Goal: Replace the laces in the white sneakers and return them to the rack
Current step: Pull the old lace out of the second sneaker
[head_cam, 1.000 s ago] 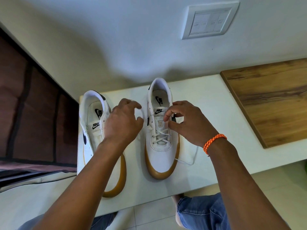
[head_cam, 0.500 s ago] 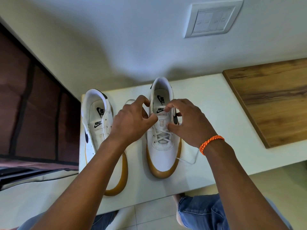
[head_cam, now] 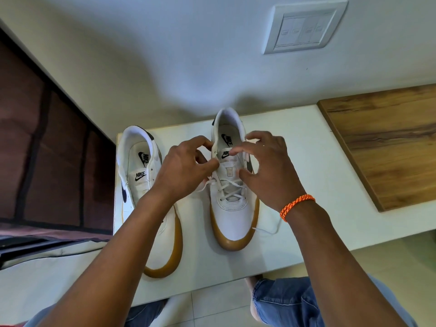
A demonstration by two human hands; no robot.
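Two white sneakers with gum soles stand side by side on a white table [head_cam: 306, 161], toes toward me. The right sneaker [head_cam: 232, 218] has a white lace [head_cam: 230, 188] crossed through its lower eyelets, with a loose end trailing right on the table. My left hand [head_cam: 186, 166] pinches the lace at the shoe's left eyelet row. My right hand [head_cam: 266, 168] pinches at the tongue's top edge, fingers curled; what it pinches is hidden. The left sneaker [head_cam: 146, 175] shows no lace and is partly covered by my left forearm.
A wooden board [head_cam: 387, 142] lies on the table's right part. A wall with a switch plate [head_cam: 304, 27] rises right behind the shoes. A dark brown panel [head_cam: 42, 149] stands to the left. My knees in jeans show below the table's front edge.
Both hands have drawn closer together over the right sneaker's upper eyelets. My left hand moved right from beside the shoe onto its left eyelet row.
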